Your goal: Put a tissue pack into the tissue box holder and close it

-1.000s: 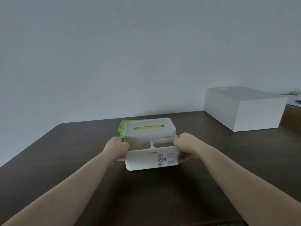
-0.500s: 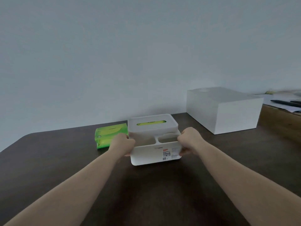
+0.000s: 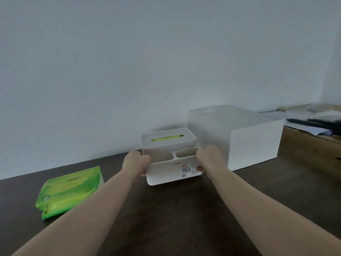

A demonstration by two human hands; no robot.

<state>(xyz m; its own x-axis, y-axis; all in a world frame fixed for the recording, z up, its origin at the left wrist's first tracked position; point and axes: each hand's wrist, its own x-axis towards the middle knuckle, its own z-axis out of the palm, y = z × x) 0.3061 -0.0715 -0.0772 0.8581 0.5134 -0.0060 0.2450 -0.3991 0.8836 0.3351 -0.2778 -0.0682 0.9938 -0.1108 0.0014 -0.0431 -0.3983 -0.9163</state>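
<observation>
A white tissue box holder is held between both hands above the dark table, near the wall. Its lid is on, and green shows through the lid's slot. Two open compartments sit at its front. My left hand grips the holder's left side and my right hand grips its right side. A green tissue pack lies flat on the table to the left, apart from the holder.
A large white box stands right behind the holder on the right. Beyond it a wooden surface carries papers and dark flat objects. A pale wall runs along the table's far edge.
Both hands have carried the holder to the right, toward the large white box. The green pack, earlier hidden behind the holder, now lies well to its left.
</observation>
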